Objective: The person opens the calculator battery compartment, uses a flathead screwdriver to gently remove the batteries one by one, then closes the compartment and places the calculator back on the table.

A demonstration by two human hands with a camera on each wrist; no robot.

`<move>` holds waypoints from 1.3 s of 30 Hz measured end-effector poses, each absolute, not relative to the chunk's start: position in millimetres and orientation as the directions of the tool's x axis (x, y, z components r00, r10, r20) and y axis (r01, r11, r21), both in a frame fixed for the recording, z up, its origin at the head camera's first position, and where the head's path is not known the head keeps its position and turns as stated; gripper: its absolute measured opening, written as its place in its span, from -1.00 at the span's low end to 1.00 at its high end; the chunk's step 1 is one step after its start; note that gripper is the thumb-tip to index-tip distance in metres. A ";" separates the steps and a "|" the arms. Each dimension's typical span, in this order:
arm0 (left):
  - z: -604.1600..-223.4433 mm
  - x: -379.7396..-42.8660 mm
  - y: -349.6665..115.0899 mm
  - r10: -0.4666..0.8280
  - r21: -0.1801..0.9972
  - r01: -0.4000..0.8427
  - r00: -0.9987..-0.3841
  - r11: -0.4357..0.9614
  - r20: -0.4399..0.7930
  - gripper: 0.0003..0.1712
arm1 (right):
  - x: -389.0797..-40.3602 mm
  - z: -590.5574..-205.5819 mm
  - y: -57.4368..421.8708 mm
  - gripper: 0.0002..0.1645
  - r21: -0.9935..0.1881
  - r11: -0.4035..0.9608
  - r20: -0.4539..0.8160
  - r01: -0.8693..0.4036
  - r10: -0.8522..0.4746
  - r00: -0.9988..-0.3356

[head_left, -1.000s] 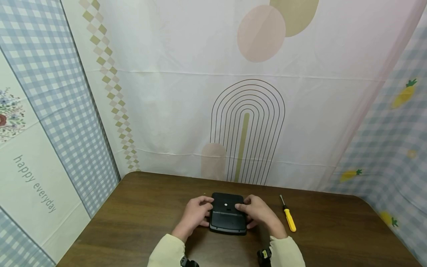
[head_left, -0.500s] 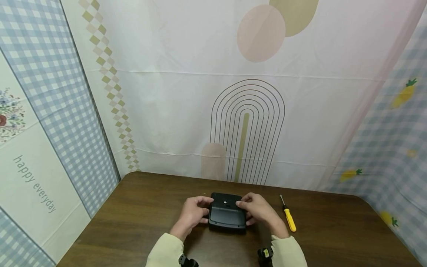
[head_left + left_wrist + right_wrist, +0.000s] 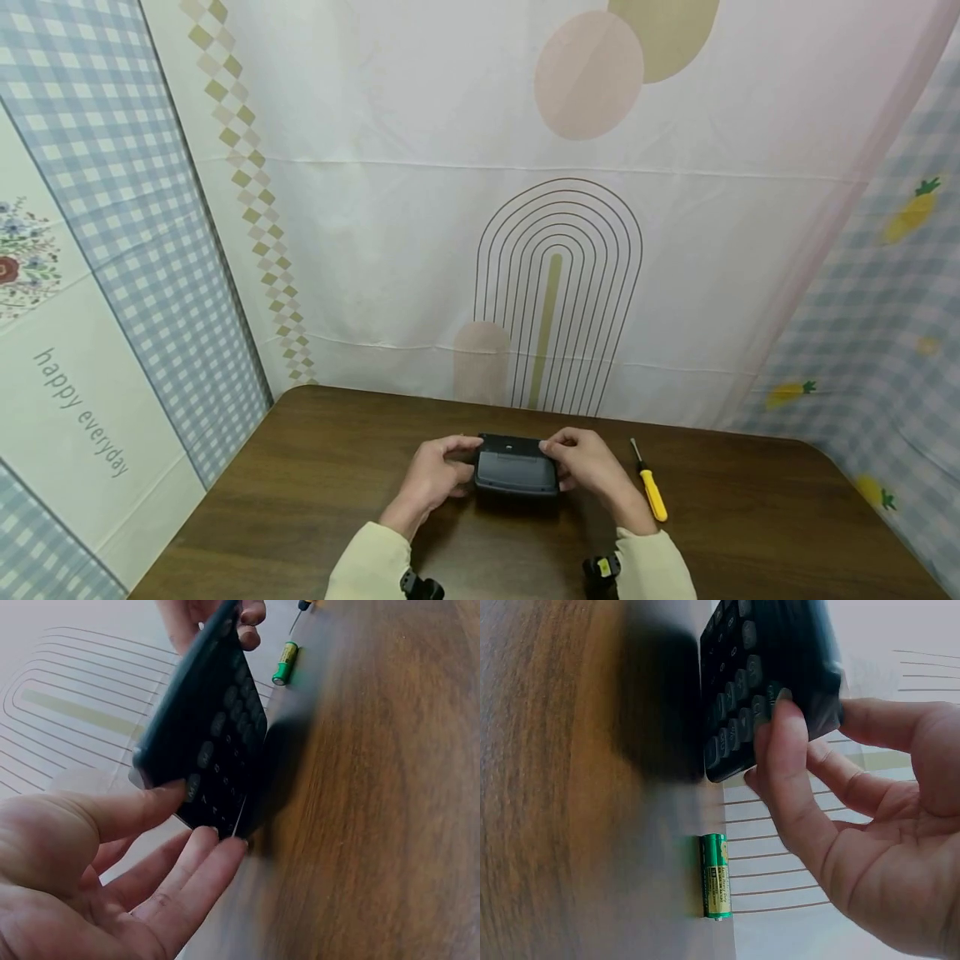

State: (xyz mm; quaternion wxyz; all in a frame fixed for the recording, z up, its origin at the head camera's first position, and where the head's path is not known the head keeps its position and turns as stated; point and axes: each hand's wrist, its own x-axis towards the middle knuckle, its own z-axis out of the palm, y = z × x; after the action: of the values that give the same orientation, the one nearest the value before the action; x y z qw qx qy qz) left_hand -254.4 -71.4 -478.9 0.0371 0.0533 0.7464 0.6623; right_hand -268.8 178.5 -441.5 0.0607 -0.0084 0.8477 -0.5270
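Note:
A black calculator [image 3: 517, 472] is tilted up off the table between my two hands, its back facing me in the head view. Its keys show in the left wrist view, on the calculator's face [image 3: 217, 727], turned toward the table. My left hand [image 3: 432, 473] pinches its left edge between thumb and fingers. At the opposite edge my right hand [image 3: 588, 463] grips it, thumb on the back and fingers curled onto the key side. A green and gold battery [image 3: 717, 876] lies on the table beyond the calculator, hidden in the head view.
A screwdriver [image 3: 651, 487] with a yellow handle lies right of my right hand. The brown wooden table [image 3: 315, 483] ends at a printed curtain [image 3: 390, 275] behind. A blue checked cloth [image 3: 862, 350] hangs at the right.
The calculator has tipped from lying nearly flat to standing steeply, its near end rising. Both hands have stayed at its sides and turned along with it. The screwdriver has not moved.

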 end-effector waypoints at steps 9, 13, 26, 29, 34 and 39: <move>-477.1 -254.5 -74.2 0.120 0.977 0.100 -0.990 0.190 0.077 -0.55 | -272.7 -440.0 183.5 -0.68 -0.913 0.408 -0.062 0.020 -0.089 -0.994; -477.9 -255.6 -74.9 0.110 0.974 0.115 -0.989 0.195 0.095 -0.54 | -274.3 -440.9 185.8 -0.66 -0.915 0.403 -0.028 -0.023 -0.120 -0.992; -479.4 -259.2 -73.7 0.044 0.972 0.134 -0.991 0.194 0.128 -0.59 | -276.7 -441.8 192.1 -0.56 -0.909 0.390 0.058 -0.145 -0.226 -0.972; -477.3 -258.5 -73.6 0.029 0.970 0.134 -0.991 0.201 0.131 -0.60 | -276.8 -441.6 193.0 -0.55 -0.892 0.423 0.068 -0.157 -0.216 -0.974; -473.9 -257.5 -73.0 -0.005 0.969 0.133 -0.991 0.210 0.137 -0.61 | -275.8 -439.7 193.6 -0.56 -0.856 0.489 0.079 -0.168 -0.197 -0.977; -472.4 -255.6 -73.1 -0.031 0.971 0.114 -0.992 0.209 0.124 -0.58 | -274.1 -438.7 194.1 -0.55 -0.855 0.488 0.076 -0.173 -0.211 -0.975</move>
State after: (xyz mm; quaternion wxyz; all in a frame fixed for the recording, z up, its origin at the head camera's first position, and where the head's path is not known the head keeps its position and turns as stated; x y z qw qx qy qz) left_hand -255.6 -73.1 -472.4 -0.0579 0.0269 0.7754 0.6282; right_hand -274.1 194.1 -438.7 0.0193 -0.1111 0.8625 -0.4934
